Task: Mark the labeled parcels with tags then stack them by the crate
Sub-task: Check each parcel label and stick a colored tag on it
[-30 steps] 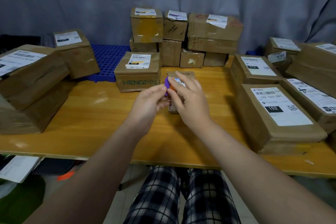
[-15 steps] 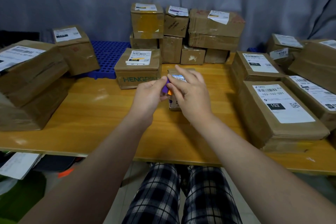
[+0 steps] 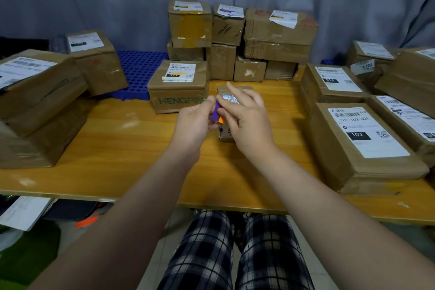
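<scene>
A small brown parcel [image 3: 225, 134] with a barcode label stands on the wooden table [image 3: 117, 148], mostly hidden behind my hands. Just above it my left hand [image 3: 195, 122] pinches a little pad of tags, one purple [image 3: 215, 112] and one orange [image 3: 221, 119]. My right hand [image 3: 247, 122] meets it from the right, its thumb and a finger pinching the upper edge of the purple tag while the other fingers stretch over the parcel's label.
A blue perforated crate [image 3: 141, 70] lies at the back left, with a labelled HENGPIN box [image 3: 176, 99] beside it. Stacked parcels [image 3: 277, 35] stand behind. Flat labelled parcels [image 3: 362, 146] fill the right side, large boxes [image 3: 35, 106] the left.
Both hands stayed together over the small parcel. The purple tag now shows more between them, with the orange one visible under it, and my right fingers have spread a little.
</scene>
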{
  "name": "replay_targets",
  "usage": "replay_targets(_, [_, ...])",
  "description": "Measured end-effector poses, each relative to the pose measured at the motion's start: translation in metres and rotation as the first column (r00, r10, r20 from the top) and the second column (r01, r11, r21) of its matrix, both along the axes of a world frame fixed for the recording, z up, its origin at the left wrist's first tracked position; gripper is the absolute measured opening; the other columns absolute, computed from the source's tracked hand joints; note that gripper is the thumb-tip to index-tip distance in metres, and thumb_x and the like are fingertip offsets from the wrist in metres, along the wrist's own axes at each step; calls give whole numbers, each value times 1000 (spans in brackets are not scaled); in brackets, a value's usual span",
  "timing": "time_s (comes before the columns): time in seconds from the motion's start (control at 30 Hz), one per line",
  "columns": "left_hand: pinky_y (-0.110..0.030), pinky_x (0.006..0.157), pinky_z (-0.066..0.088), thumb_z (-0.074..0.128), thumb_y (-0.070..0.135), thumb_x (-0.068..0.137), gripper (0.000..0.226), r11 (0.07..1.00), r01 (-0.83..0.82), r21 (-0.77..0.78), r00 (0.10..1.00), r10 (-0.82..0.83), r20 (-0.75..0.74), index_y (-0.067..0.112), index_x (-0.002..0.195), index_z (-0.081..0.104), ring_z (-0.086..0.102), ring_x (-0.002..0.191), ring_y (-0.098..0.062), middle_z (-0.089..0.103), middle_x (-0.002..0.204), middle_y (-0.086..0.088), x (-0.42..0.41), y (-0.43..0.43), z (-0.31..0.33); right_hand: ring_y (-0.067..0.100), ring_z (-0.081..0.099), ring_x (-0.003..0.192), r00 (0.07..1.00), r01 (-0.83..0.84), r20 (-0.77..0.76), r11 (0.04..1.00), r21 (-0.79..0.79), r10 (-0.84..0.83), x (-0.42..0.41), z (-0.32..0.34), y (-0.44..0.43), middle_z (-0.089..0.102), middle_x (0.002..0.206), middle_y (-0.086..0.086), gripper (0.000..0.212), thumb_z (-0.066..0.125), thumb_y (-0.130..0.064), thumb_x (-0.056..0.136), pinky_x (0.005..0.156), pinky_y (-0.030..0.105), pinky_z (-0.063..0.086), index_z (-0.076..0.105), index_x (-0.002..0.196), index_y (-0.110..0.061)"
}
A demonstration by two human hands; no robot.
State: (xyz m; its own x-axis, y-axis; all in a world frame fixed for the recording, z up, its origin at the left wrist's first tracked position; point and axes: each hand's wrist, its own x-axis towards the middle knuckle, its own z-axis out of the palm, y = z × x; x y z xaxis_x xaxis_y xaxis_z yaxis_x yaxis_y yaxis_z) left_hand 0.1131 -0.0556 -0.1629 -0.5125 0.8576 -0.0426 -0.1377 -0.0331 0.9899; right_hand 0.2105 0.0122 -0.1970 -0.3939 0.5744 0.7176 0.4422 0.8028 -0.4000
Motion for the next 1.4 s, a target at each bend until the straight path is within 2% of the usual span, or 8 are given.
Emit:
replay_targets(0.6, [-25, 68, 53, 52, 27, 98, 26, 998, 57, 0, 994, -57, 91, 11, 87, 68, 61, 69, -13, 67, 75, -4, -4, 1, -12, 25, 53, 109, 999, 11, -45, 999, 51, -9, -2, -2, -6, 65, 120, 2, 17, 61, -23, 87, 87, 47, 48, 74, 95, -16])
replay_targets(0.83, [-21, 62, 56, 57, 19, 95, 17, 995, 51, -86, 999, -50, 10, 7, 95, 69, 66, 67, -13, 69, 79, -10, -18, 2, -15, 18, 31, 133, 975, -28, 217, 993, -117, 53, 3, 19, -1, 47, 141, -3, 8, 69, -21, 83, 106, 40, 24, 62, 86, -20])
replay_targets(1.0, [-21, 63, 55, 60, 18, 93, 14, 989, 102, -105, 995, -104, -9, 8, 92, 70, 68, 66, -12, 69, 75, -7, -22, 0, -9, 27, 45, 125, 974, -62, 219, 997, 46, 50, 6, 22, 3, 59, 129, 5, 9, 70, -21, 80, 100, 36, 28, 65, 77, -14])
replay_targets(1.13, [-22, 64, 55, 58, 19, 94, 12, 992, 67, -111, 996, -60, 67, 12, 92, 67, 70, 69, -13, 71, 76, -3, -29, 2, -6, 23, 46, 119, 985, -127, 139, 971, 203, 100, 10, 19, 1, 62, 124, 7, 16, 61, -25, 87, 99, 33, 32, 67, 80, -11])
replay_targets(1.2, [-19, 61, 53, 53, 19, 97, 13, 992, -36, -120, 999, 37, 5, 14, 93, 64, 67, 68, -10, 69, 82, -2, -38, 1, -9, 17, 44, 121, 994, -108, -21, 993, 43, 109, 15, 21, 1, 60, 127, 4, 13, 62, -23, 88, 102, 21, 27, 67, 82, -13])
replay_targets(1.27, [-13, 55, 48, 51, 19, 99, 15, 986, -77, -148, 973, 42, -227, 13, 91, 63, 60, 62, -5, 63, 80, -1, -46, -5, -15, 8, 36, 123, 984, -47, -175, 974, -224, 7, 21, 20, 4, 55, 132, -2, 8, 64, -22, 89, 98, 11, 20, 66, 83, -18])
replay_targets(1.33, [-8, 50, 42, 53, 15, 97, 11, 975, 35, -218, 916, -118, -383, 9, 93, 62, 57, 50, 0, 58, 73, 0, -45, -11, -20, 5, 31, 125, 979, 52, -162, 919, -392, -124, 27, 15, 11, 49, 137, -6, 7, 64, -25, 89, 96, 15, 18, 65, 83, -21])
replay_targets(1.4, [-13, 56, 46, 59, 15, 93, 7, 917, 126, -379, 813, -314, -490, 11, 98, 63, 60, 57, 0, 59, 76, 1, -42, -12, -29, 11, 32, 130, 975, 106, -125, 879, -465, -184, 31, 10, 16, 47, 139, -6, 7, 64, -26, 89, 98, 20, 18, 66, 84, -21])
